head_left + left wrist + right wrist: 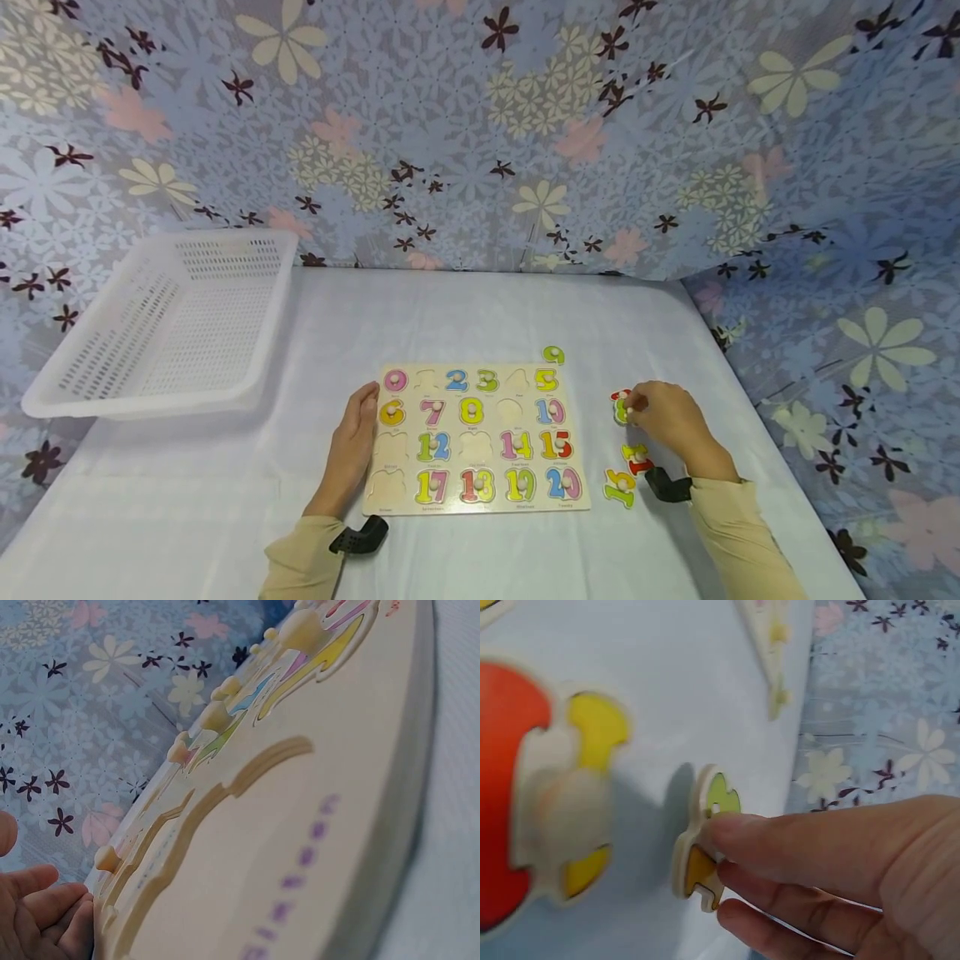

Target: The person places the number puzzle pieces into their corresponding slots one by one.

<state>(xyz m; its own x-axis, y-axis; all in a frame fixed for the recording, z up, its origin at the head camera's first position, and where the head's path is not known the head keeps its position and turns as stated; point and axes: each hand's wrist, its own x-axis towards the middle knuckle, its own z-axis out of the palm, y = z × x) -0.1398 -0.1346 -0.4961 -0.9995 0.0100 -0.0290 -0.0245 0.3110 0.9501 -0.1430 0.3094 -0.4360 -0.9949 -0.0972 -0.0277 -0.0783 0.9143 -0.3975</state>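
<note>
A wooden number puzzle board (476,510) lies flat, with knobbed number pieces in many of its recesses and several recesses bare. My left hand (356,446) rests along the board's left edge, its fingers fairly straight; the left wrist view shows the fingers (52,907) at the edge. My right hand (671,421), right of the board, pinches a small green-and-orange puzzle piece (720,799) between thumb and fingers, tilted up on its side. Its number cannot be read, and a red part shows beside it in the head view. Nearer me lie a yellow-and-red 11 piece (636,459) and a yellow-and-green 16 piece (619,488).
A green 9 piece (553,355) lies at the board's far right corner. A white perforated plastic basket (258,333) stands at the left. White cloth (450,312) covers the table, and flowered fabric (465,142) hangs behind and along the sides.
</note>
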